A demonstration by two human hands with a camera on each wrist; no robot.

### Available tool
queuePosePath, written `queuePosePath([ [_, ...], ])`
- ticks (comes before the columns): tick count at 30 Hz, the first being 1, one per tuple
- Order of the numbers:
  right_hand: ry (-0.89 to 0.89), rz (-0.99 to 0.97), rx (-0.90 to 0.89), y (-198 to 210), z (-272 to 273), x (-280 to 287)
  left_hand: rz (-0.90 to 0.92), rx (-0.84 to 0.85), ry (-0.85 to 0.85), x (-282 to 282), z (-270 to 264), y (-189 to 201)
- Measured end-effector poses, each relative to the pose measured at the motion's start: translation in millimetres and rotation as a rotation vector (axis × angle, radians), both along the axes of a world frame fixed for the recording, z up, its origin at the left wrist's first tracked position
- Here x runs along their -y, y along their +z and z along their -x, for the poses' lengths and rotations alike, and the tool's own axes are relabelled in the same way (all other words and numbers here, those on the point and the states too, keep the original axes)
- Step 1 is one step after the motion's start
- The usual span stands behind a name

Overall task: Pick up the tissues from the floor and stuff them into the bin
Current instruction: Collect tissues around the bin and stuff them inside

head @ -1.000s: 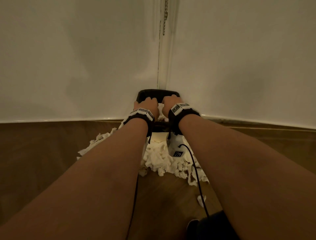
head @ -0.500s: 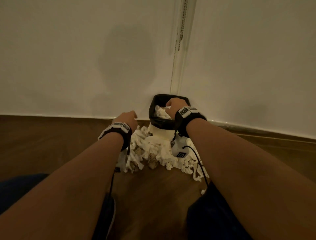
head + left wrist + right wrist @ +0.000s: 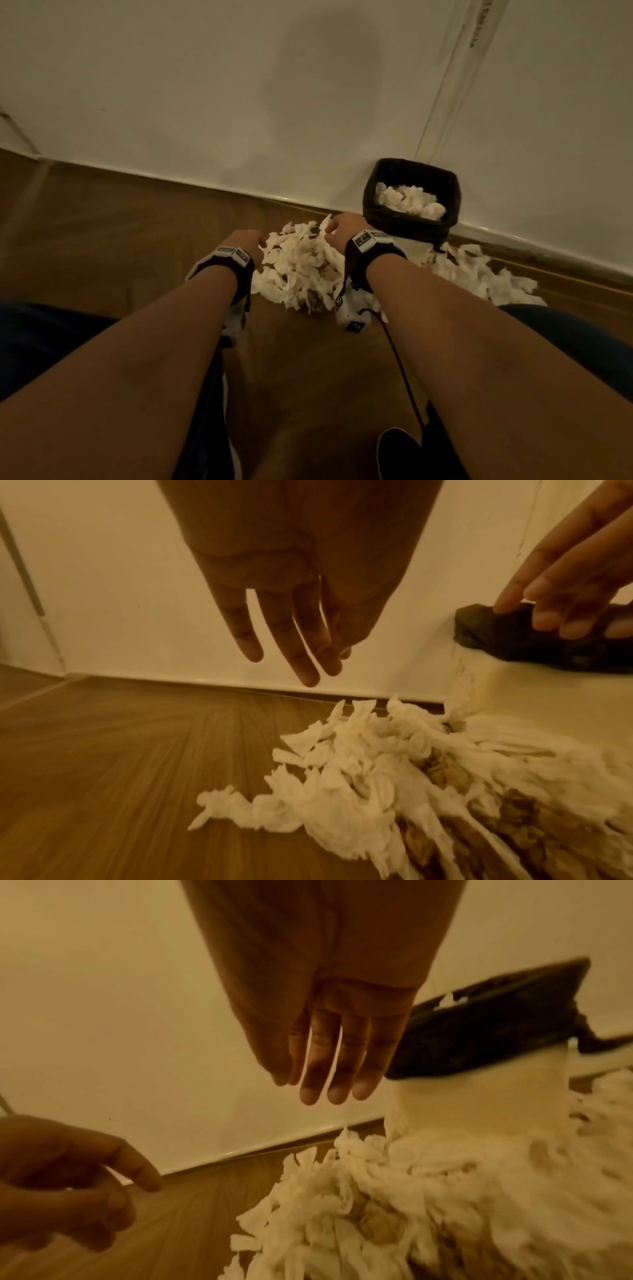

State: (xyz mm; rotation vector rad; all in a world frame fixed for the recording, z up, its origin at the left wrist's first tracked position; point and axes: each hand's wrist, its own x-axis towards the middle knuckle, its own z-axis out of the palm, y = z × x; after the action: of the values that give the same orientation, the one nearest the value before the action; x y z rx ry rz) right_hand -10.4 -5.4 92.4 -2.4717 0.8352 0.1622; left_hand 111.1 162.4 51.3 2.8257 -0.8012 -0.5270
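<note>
The bin (image 3: 376, 219) by the wall holds crumpled tissues — more tissues (image 3: 301, 267) lie heaped on the floor (image 3: 120, 246) before it. Left hand (image 3: 244, 241) and right hand (image 3: 344, 228) hover over the heap, fingers loosely extended, grasping nothing.

Your hands have both left the bin (image 3: 411, 219): the left hand (image 3: 245, 240) and right hand (image 3: 344, 228) now hover with fingers loose over the tissues (image 3: 301, 270) on the floor, gripping nothing. More tissues show inside the bin.
</note>
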Motion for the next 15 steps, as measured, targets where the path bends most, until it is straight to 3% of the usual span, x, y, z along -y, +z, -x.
queuePosePath([
  [7, 0.007, -0.042, -0.065, -62, -7, -17, -0.047, -0.096, 0.127, -42, -9, -70],
  [15, -0.019, -0.062, -0.018, -95, -27, -23, -0.02, -0.104, 0.226, -67, -21, -124],
])
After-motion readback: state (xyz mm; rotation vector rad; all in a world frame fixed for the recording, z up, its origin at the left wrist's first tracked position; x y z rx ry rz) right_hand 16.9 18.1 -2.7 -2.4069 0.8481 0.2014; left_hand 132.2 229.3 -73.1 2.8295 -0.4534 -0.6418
